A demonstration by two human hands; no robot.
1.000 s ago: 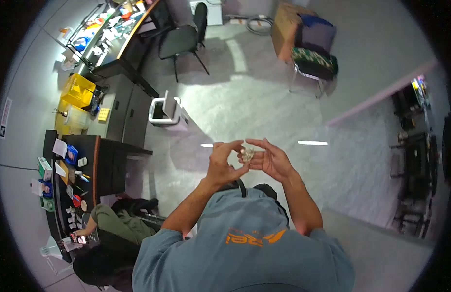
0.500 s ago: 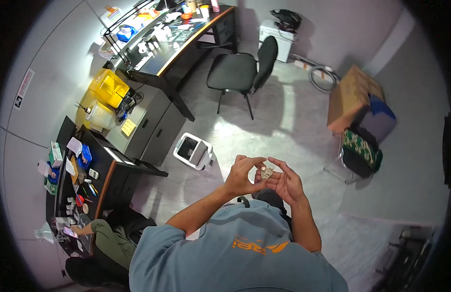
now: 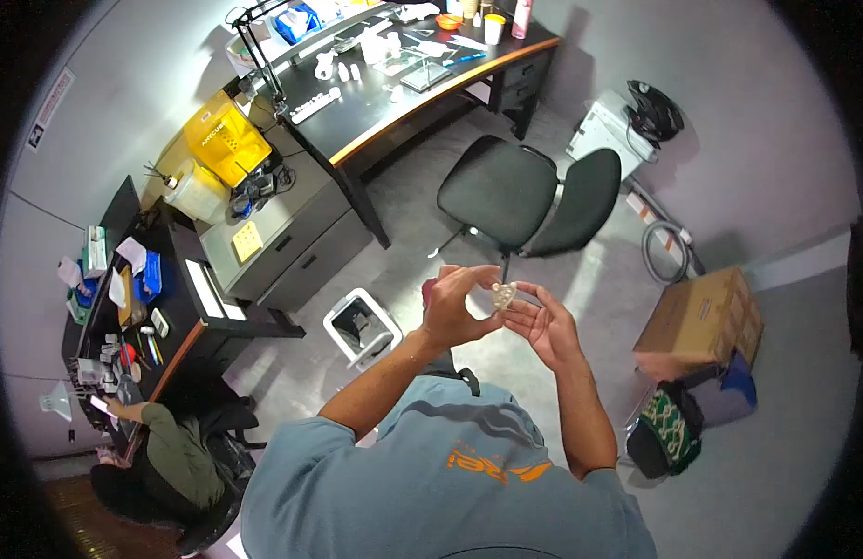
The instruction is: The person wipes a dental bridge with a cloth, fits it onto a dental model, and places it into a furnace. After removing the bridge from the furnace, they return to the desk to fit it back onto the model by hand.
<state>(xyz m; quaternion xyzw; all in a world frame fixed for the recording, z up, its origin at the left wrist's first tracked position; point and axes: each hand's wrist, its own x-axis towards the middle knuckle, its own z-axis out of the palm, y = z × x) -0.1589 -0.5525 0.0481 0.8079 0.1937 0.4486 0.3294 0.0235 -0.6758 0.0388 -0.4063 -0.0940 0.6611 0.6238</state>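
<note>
A small, knobbly cream-coloured piece (image 3: 502,295), which looks like a dental model, is held between my hands in front of my waist. My left hand (image 3: 456,306) curves around its left side, with thumb and forefinger bent into a C and their tips close to it. From the right, my right hand (image 3: 547,328) meets it palm up, its fingertips touching the piece from below and from the side. Fine detail on the piece is too small to make out.
A white bin (image 3: 362,328) stands left of my hands, and a black office chair (image 3: 499,194) ahead. Desks (image 3: 357,140) line the left wall. A cardboard box (image 3: 700,321) sits at right. Another person's sleeve (image 3: 184,456) shows at the lower left desk.
My view has moved forward, so the chair and far desk look nearer. Both hands still hold the cream piece, which has turned and shifted slightly up and left in the picture.
</note>
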